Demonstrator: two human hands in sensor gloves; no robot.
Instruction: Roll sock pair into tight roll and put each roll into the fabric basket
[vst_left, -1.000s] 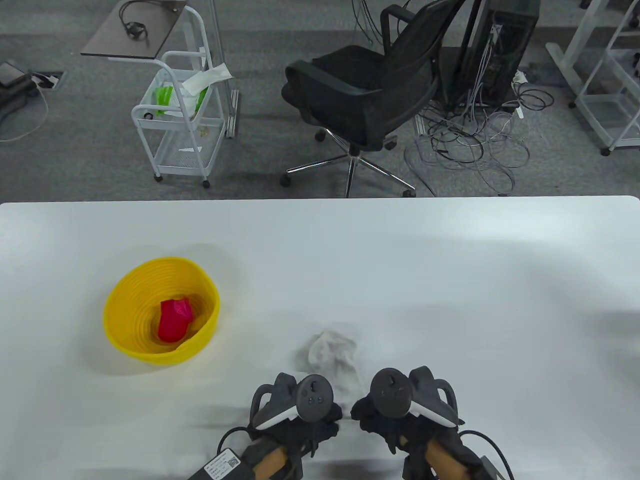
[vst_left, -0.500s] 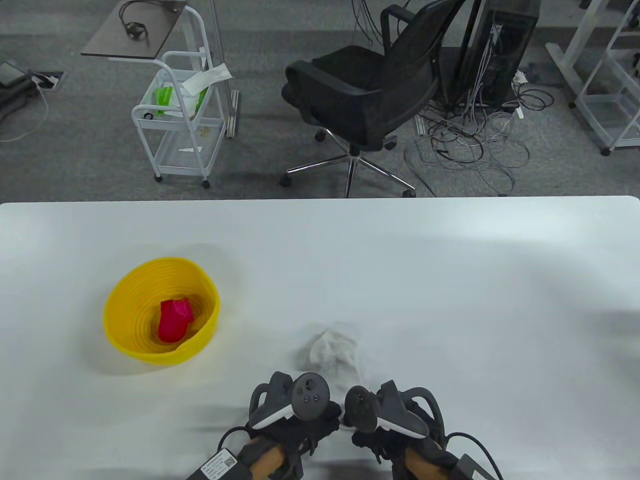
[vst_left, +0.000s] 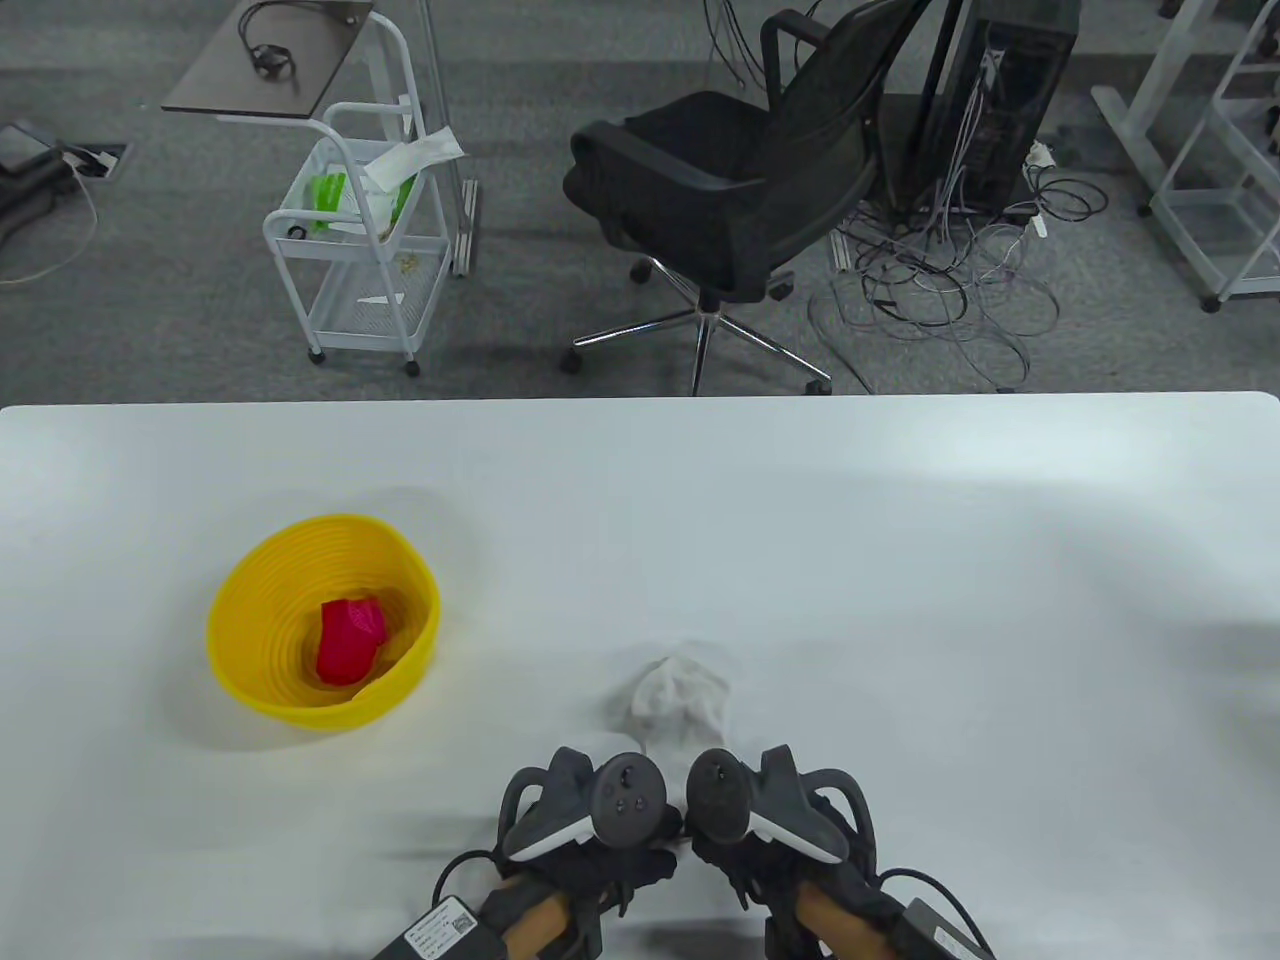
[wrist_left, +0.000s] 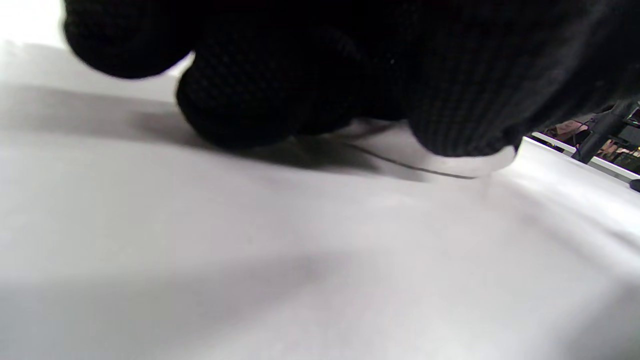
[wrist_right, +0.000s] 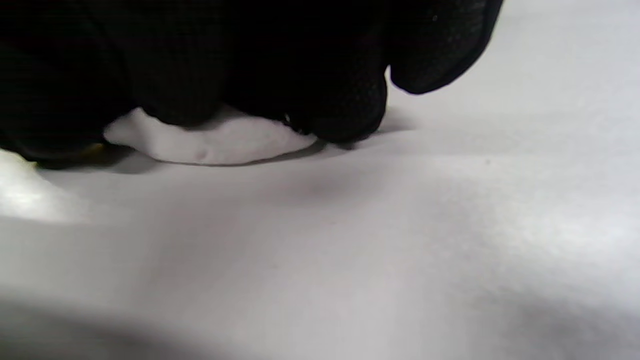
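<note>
Socks (vst_left: 678, 697), a white crumpled pair, lie on the counter (vst_left: 900, 560) near its front edge, right of the basket (vst_left: 250, 690) and well apart from it. The bundle's long axis runs roughly away from the person, its near end tucked under the two hands and its rumpled far end pointing toward the counter's back edge.

Both hands sit side by side at that near end. The left hand (vst_left: 590, 840) has its fingers (wrist_left: 260, 100) curled down onto the counter; the left wrist view shows a sliver of white cloth under them, though whether they pinch it I cannot tell. The right hand (vst_left: 770, 835) curls its fingers (wrist_right: 345, 100) over a flattened fold of white sock (wrist_right: 210, 142), pressing and gripping it against the counter.

A red roll (vst_left: 348, 640) lies inside the yellow basket, its long axis running front to back, slightly tilted.
</note>
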